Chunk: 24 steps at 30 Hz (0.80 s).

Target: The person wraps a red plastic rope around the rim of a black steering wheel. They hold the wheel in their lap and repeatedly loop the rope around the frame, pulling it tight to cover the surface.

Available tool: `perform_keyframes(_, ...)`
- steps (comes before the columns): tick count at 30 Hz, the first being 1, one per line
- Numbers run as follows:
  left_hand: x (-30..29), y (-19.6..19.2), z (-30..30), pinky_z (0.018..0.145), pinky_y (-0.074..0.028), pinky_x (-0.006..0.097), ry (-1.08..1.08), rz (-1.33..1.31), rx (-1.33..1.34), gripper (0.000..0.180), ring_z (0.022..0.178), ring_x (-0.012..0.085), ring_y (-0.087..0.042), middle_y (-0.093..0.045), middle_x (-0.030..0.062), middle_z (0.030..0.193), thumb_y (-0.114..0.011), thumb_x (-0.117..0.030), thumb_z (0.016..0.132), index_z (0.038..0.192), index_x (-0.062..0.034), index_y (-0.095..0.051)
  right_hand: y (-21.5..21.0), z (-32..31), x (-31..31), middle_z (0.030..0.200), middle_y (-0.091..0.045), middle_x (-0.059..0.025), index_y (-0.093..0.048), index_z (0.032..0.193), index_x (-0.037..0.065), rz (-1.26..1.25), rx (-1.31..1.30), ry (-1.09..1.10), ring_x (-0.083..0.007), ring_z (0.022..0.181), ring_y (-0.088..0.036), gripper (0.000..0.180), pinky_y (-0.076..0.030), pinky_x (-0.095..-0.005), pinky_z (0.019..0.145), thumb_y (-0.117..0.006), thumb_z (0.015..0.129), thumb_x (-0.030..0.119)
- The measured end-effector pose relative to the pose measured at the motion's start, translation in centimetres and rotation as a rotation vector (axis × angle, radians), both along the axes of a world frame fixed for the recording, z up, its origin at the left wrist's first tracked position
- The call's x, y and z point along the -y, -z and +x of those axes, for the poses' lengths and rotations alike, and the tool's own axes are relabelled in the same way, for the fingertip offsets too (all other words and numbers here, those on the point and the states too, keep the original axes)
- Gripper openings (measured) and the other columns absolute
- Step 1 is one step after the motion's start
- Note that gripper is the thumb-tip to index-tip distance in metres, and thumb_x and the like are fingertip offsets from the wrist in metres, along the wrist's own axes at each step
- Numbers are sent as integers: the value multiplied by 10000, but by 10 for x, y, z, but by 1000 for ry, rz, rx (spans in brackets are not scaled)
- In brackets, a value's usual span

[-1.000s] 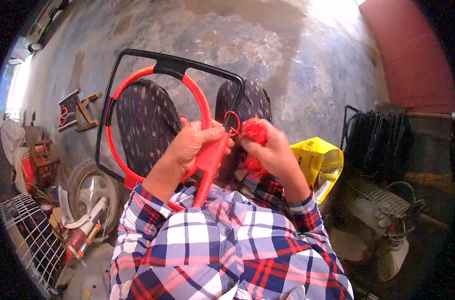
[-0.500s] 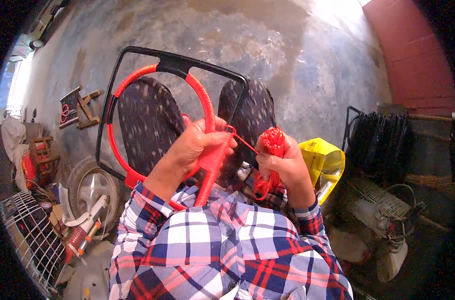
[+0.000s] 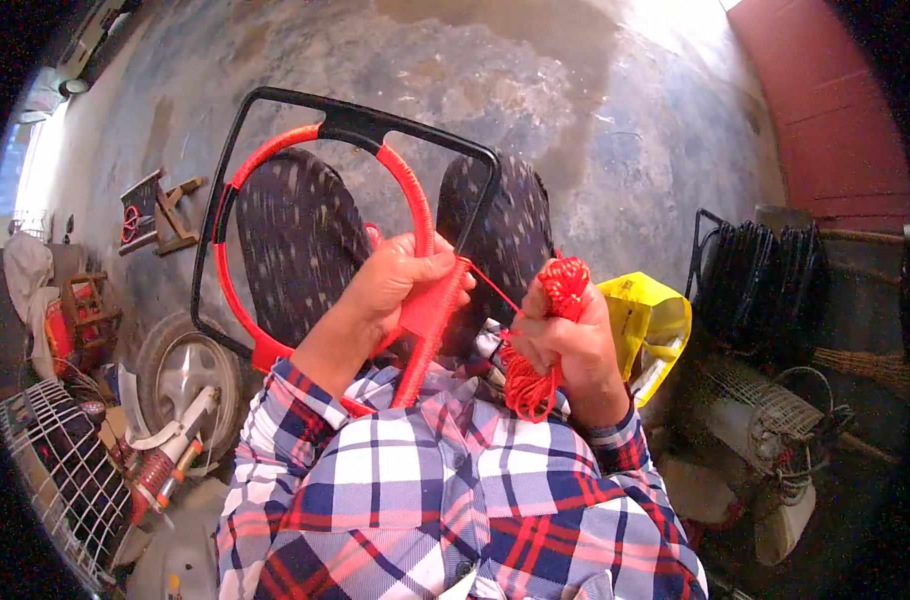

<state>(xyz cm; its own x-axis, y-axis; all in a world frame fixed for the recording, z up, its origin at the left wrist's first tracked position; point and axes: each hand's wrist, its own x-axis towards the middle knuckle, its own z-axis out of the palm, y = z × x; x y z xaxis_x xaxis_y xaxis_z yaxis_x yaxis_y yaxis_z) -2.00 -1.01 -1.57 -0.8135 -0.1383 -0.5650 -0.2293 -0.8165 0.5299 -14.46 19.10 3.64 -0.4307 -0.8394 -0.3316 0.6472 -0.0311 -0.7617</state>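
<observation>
Across my lap lies a black rectangular frame [image 3: 237,142] with a round ring inside it, mostly wrapped in red cord [image 3: 407,186]. My left hand [image 3: 395,285] is closed around the ring's right side, thumb pressed on the wrapping where the frame's side meets it. In my closed right hand [image 3: 575,345] is a bundle of red cord [image 3: 531,388], showing above and below the fist. A single strand runs taut from the ring beside my left thumb to the right hand. The left fingertips are partly hidden behind the ring.
A yellow plastic bag [image 3: 631,318] stands beside my right forearm. Farther right is a stack of black frames [image 3: 760,275] near a red wall [image 3: 825,110]. To the left are a small folding stool [image 3: 160,215], a wheel [image 3: 187,375] and a white wire rack [image 3: 60,450].
My right hand has moved slightly right and down with the cord bundle, drawing the strand out. The loop at the ring has tightened. My left hand stays on the ring.
</observation>
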Motion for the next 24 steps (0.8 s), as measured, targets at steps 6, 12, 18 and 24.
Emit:
perform_keyframes(6,-2,-9,-2,603,-603,404,-3,5,44,261,681,273,-701,-686,196,879,-628,-269,953,1052,-34,-576,7,-30,-9,598,-529,-57,-573,962,45,122,-101,203,-137,418,-438,244,-349,-271,407,-522,735,-30)
perform_keyframes(12,3,2,-2,624,-600,397,-9,39,65,353,710,284,-705,-692,210,919,-594,-330,964,1121,-14,-582,0,-71,-47,825,-675,-122,-535,996,86,256,-293,478,-140,626,-597,133,-497,-271,541,-621,901,124)
perform_keyframes(18,4,-1,-1,670,-596,422,-58,132,66,345,829,304,-703,-681,231,1007,-562,-320,973,1132,-14,-580,36,-127,-115,904,-629,-67,-592,917,104,-310,-45,748,-203,821,-595,183,-500,-403,815,-590,979,276)
perform_keyframes(24,3,10,-4,768,-579,398,-81,68,69,337,878,295,-695,-679,226,1054,-555,-300,972,1094,9,-617,71,-191,-211,973,-663,-86,-611,914,90,-384,-150,770,-264,933,-631,311,-506,-436,877,-544,972,388)
